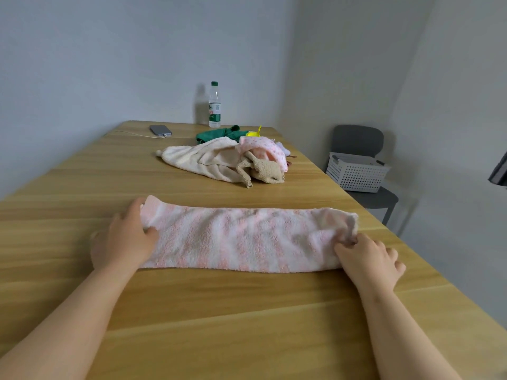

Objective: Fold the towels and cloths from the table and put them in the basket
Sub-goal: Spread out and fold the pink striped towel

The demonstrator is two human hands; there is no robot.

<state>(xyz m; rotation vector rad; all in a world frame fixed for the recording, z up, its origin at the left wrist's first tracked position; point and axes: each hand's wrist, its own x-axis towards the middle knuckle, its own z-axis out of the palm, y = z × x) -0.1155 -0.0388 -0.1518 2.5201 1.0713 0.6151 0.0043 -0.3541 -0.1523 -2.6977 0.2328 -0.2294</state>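
A pink-and-white striped towel [247, 239] lies folded into a long band across the wooden table [219, 325] in front of me. My left hand [127, 237] grips its left end, thumb on top of the cloth. At the towel's right end, my right hand [369, 259] pinches the bunched corner. Farther back sits a pile of unfolded cloths: a cream towel [200, 159], a tan cloth [263, 171], a pink dotted cloth [263, 146], a green cloth [219, 134] and a bit of yellow cloth [256, 132]. A white perforated basket [356, 174] stands on a chair to the right of the table.
A grey chair [359, 138] holds the basket beside the table's right edge. A water bottle [214, 105] stands at the far edge by the wall. A phone [160, 130] with a cable lies at the far left. A dark object [499, 171] shows at the right border.
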